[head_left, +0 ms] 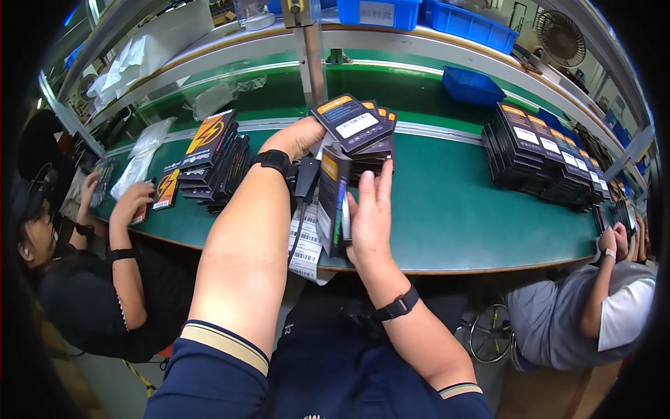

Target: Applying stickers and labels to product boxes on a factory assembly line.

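Observation:
My left hand [300, 137] reaches forward over the green table [460, 209] and grips a flat black box with an orange corner and a white label [352, 122] at the top of a leaning stack of similar boxes [373, 150]. My right hand [370, 216] holds another black box [333, 199] upright on its edge near the table's front edge, fingers spread along its side. A sheet of white barcode labels [306, 241] hangs over the table edge under my left wrist.
Piles of black and orange boxes lie at the left [213, 157] and right [541, 157]. A person at left [105, 244] handles a box; another person's hands [614, 241] work at right. Blue bins [471, 85] and a metal post [314, 59] stand behind.

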